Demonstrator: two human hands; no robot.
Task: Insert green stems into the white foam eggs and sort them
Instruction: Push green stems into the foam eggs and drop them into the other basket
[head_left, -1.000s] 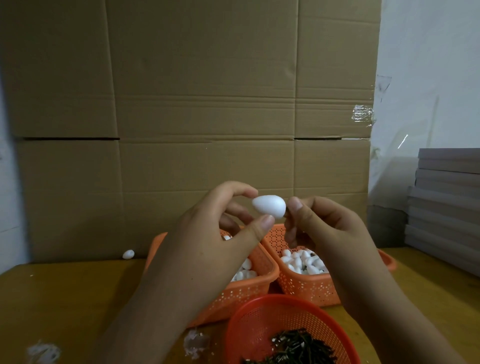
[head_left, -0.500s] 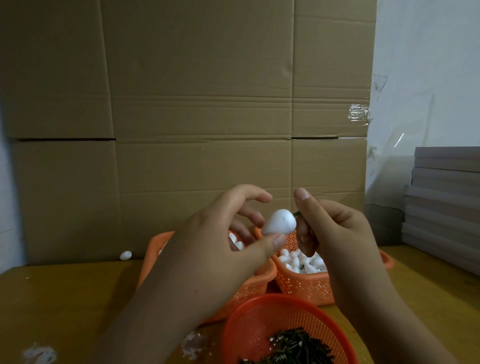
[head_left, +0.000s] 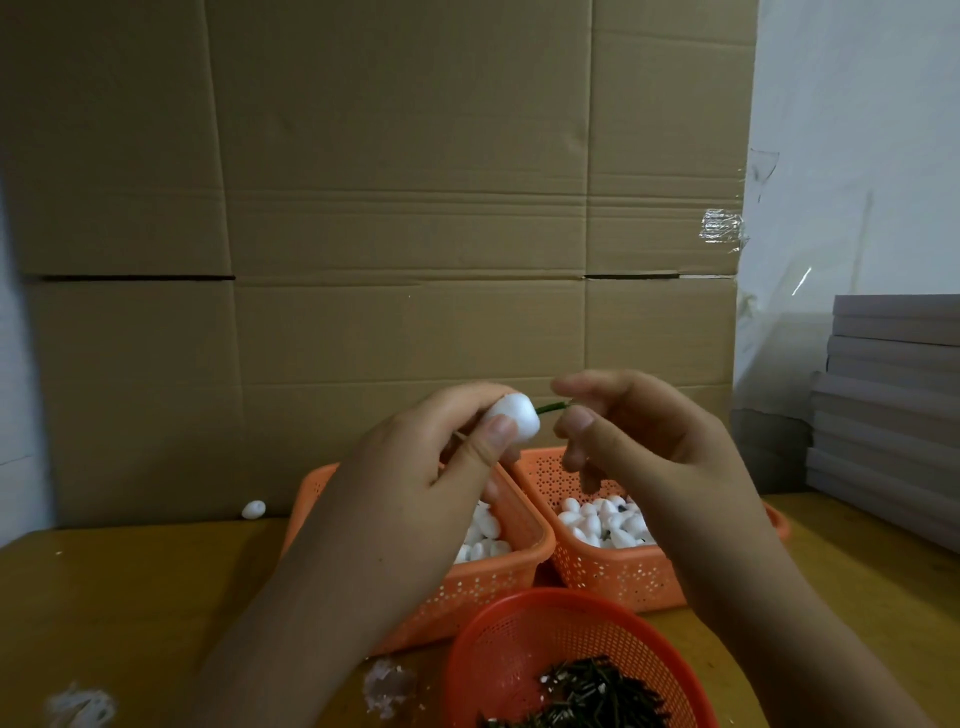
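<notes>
Left hand (head_left: 415, 467) grips egg (head_left: 511, 423); right hand (head_left: 639, 441) apparently pinches stem (head_left: 709, 408).

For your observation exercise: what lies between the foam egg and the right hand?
In the head view, a green stem spans from the foam egg to the right hand.

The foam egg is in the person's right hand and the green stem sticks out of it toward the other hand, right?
Not quite. The head view shows the foam egg held in the left hand, not the right. The rest holds: the green stem sticks out of it toward the other hand, the right hand, whose fingertips pinch its far end.
</notes>
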